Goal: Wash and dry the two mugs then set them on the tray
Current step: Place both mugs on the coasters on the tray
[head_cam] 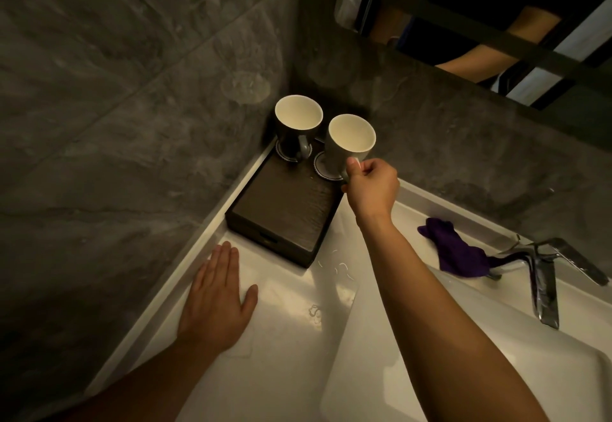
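A dark wooden tray [281,209] lies in the corner of the white counter. One mug [298,123], dark outside and cream inside, stands upright on a round paper coaster at the tray's far end. A second mug [351,138] is just right of it, over another coaster [323,166]; whether it rests on that coaster or hovers I cannot tell. My right hand [372,186] grips its handle. Flat on the counter near the tray's front corner lies my left hand [217,302], fingers spread and holding nothing.
A purple cloth [453,253] lies crumpled on the counter by the chrome tap [543,276]. The white basin [463,372] fills the lower right. Water drops [331,266] sit on the counter in front of the tray. Grey stone walls close the corner; a mirror hangs above.
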